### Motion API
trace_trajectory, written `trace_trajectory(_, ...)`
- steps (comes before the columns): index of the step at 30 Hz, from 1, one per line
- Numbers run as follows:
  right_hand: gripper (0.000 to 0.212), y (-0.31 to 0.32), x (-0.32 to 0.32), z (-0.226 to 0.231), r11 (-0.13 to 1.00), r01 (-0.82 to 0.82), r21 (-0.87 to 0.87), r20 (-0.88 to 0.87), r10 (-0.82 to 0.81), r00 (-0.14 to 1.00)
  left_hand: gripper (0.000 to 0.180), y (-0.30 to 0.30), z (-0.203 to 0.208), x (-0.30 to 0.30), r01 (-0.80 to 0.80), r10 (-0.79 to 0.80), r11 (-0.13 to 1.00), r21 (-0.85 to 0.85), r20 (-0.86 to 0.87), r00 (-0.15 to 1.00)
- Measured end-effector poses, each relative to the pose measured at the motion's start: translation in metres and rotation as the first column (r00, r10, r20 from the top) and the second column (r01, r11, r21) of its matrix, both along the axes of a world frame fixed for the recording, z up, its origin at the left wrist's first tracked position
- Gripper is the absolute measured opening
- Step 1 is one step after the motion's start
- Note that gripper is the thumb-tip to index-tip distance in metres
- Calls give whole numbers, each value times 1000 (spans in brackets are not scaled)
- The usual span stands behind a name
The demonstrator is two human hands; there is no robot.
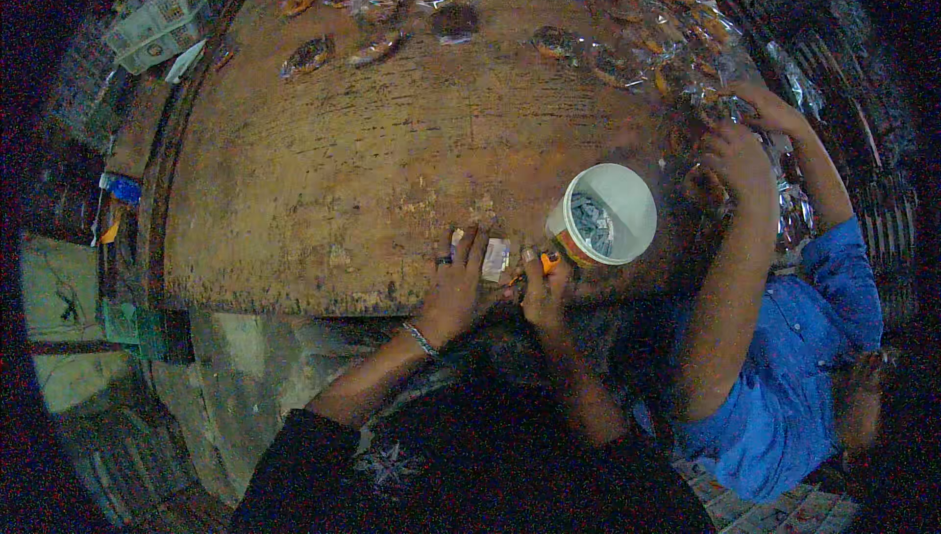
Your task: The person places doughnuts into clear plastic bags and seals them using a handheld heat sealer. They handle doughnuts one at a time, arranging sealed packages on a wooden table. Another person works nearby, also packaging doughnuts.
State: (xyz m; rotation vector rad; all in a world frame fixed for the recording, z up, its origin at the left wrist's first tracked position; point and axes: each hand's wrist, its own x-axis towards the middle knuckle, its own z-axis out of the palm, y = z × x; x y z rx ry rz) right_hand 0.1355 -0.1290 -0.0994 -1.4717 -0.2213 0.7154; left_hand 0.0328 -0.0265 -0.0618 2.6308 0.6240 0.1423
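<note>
Near the front edge of the wooden table, my left hand (459, 287) lies with its fingers stretched out on the surface. Beside its fingertips is a small pale rectangular slip (496, 259), paper-like. Just right of that, my right hand (544, 297) is closed around an orange-handled cutter (550, 262), which is partly hidden by the fingers. A white bucket (642, 203) stands close to the right hand, tilted in view. Several small grey slips (591, 224) lie inside it.
A person in a blue shirt (774, 387) at the right reaches over clear-wrapped ring-shaped items (676, 78). More wrapped rings (377, 44) lie across the far side of the table (323, 171). Folded newspaper (167, 10) is at the far left.
</note>
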Motion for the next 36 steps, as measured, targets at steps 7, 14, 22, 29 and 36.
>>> trace_trajectory(7, 16, 5, -1, 33, 993, 59, 99, 231, -81, 969, 70, -26, -10, 9, -14, 1, 985, 170, 76, 997)
trace_trajectory(14, 24, 3, -2, 13, 973, 203, 107, 135, -216, 967, 79, -31, -7, 16, -117, 140, 985, -129, 191, 971)
trace_trajectory(22, 4, 3, -2, 5, 976, 211, 48, 205, -216, 955, 75, 0, 19, -11, -79, 139, 950, -301, 184, 973)
trace_trajectory(29, 15, -2, -1, 11, 922, 60, 382, 257, -168, 952, 56, 22, 25, 2, 238, -222, 965, -115, 131, 966)
trace_trajectory(36, 22, 0, -14, 14, 872, 228, 434, 182, -332, 926, 63, 7, 22, 30, 400, -397, 917, 15, -93, 913)
